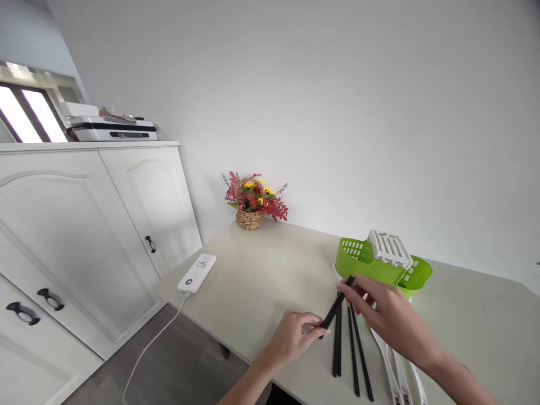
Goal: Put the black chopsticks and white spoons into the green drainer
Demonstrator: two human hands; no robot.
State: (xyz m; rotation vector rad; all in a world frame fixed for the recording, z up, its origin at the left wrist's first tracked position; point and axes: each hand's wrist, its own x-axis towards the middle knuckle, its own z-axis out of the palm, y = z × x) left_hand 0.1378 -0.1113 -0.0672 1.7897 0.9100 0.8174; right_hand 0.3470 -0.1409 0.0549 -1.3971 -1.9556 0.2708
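Note:
Black chopsticks (pixel 334 311) slant above the table, gripped at both ends; how many are in the bundle is hard to tell. My left hand (pixel 295 336) pinches their lower end, and my right hand (pixel 382 306) pinches the upper end. Below them, more black chopsticks (pixel 337 351) lie on the table, with another pair (pixel 360 360) to their right. Several white long-handled utensils (pixel 395 371) lie partly under my right forearm, their far ends hidden. Just beyond my right hand stands a green utensil holder (pixel 371 274) with a white slotted rack (pixel 390 249) on top.
A white power bank (pixel 197 272) lies at the table's left edge, its cable (pixel 154 337) hanging toward the floor. Against the wall sits a wicker basket of flowers (pixel 250 219). White cabinets (pixel 143 202) stand left of the pale table (pixel 261 270).

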